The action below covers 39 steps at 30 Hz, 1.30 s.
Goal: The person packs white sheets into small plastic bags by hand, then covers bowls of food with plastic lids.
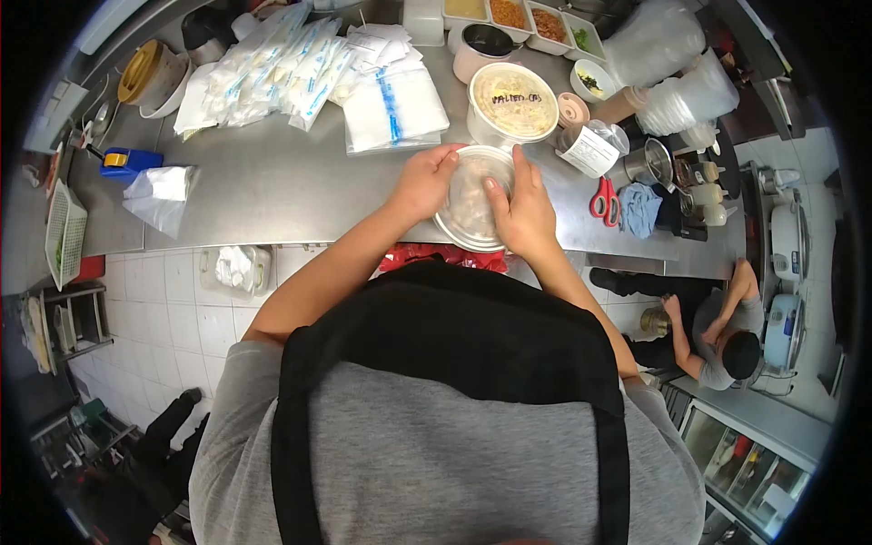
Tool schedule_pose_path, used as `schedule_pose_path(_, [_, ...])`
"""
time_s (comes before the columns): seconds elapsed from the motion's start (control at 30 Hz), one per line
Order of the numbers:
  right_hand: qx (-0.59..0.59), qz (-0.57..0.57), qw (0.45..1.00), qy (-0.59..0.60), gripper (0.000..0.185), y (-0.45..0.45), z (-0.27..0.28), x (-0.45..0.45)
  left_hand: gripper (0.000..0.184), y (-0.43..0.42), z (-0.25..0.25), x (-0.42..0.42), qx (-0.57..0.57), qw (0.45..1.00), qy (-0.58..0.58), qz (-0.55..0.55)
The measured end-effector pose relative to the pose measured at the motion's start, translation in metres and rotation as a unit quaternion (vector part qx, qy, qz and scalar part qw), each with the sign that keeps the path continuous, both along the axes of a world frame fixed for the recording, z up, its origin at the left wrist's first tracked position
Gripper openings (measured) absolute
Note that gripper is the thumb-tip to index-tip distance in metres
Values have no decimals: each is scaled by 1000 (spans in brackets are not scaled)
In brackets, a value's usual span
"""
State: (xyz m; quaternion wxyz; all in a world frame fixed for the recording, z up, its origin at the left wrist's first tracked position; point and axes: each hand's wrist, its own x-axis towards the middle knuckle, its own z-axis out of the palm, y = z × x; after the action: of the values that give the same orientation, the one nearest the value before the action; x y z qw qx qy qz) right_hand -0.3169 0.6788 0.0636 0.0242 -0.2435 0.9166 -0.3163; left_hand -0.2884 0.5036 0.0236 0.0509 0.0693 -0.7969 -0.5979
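A round lidded plastic container (470, 202) with pale contents stands at the front edge of the steel counter (272, 195). On its left side my left hand (425, 184) is closed around the rim. My right hand (527, 207) lies against the right side and lid, fingers extended upward and thumb on the lid. Just behind is a larger lidded tub (514, 102) with handwriting on its lid. A stack of white bags (392, 111) lies behind my left hand.
Red scissors (605, 202) and a blue cloth (640, 209) lie at the right, near stacked clear containers (677, 104). A blue tape dispenser (130, 163) sits at the left. One person (727, 327) is at the lower right, another (136, 481) at the lower left.
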Motion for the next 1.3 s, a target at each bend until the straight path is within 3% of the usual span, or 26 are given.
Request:
schedule_pose_path(0.03, [19, -1, 1000, -6, 64, 1, 1, -1, 33, -1, 5, 0, -82, 996, 18, 0])
schedule_pose_path(0.13, [-42, 9, 989, 144, 67, 5, -14, -13, 39, -4, 20, -6, -193, 959, 204, -29])
schedule_pose_path(0.23, [-11, 20, 981, 194, 77, 7, 2, -2, 47, -10, 24, -6, -126, 984, 116, -57])
schedule_pose_path(0.43, [91, 26, 979, 180, 99, -7, -5, 27, 48, -2, -6, 4, -91, 983, 153, -55])
schedule_pose_path(0.53, [95, 31, 980, 171, 91, -3, -2, 29, 48, -1, -7, 6, -101, 984, 145, -38])
schedule_pose_path(0.6, [-10, 62, 986, 156, 85, 2, -7, 20, 49, -2, -17, 10, -34, 987, 153, -21])
schedule_pose_path(0.63, [-64, 82, 983, 149, 82, 10, -6, 14, 48, 8, -4, 19, 68, 990, 123, 14])
schedule_pose_path(0.67, [-110, 60, 979, 162, 79, 22, 1, 9, 47, 16, 9, 28, 167, 981, 85, 50])
schedule_pose_path(0.73, [-201, 33, 961, 188, 72, 44, 19, -2, 45, 21, -4, 32, 166, 970, 124, 127])
schedule_pose_path(0.83, [-232, -86, 914, 320, 61, 117, 60, -38, 45, 33, -13, 30, 179, 955, 156, 176])
schedule_pose_path(0.9, [-341, -180, 848, 363, 47, 170, 89, -63, 44, 41, -12, 28, 144, 950, 161, 224])
schedule_pose_path(0.93, [-316, -240, 839, 373, 45, 208, 93, -79, 44, 46, -11, 27, 128, 946, 165, 250])
schedule_pose_path(1.03, [-337, -273, 793, 427, 40, 311, 105, -121, 44, 56, -5, 29, -27, 911, 174, 373])
schedule_pose_path(1.13, [-350, -298, 818, 345, 37, 418, 80, -178, 47, 63, 0, 33, -66, 862, 217, 454])
schedule_pose_path(1.2, [-377, -359, 806, 281, 32, 455, 65, -196, 48, 103, 25, 34, -124, 846, 202, 477])
schedule_pose_path(1.23, [-365, -351, 799, 322, 30, 450, 70, -195, 48, 119, 34, 38, -155, 828, 189, 504])
schedule_pose_path(1.3, [-419, -273, 795, 344, 24, 416, 78, -184, 50, 137, 24, 41, -43, 825, 231, 514])
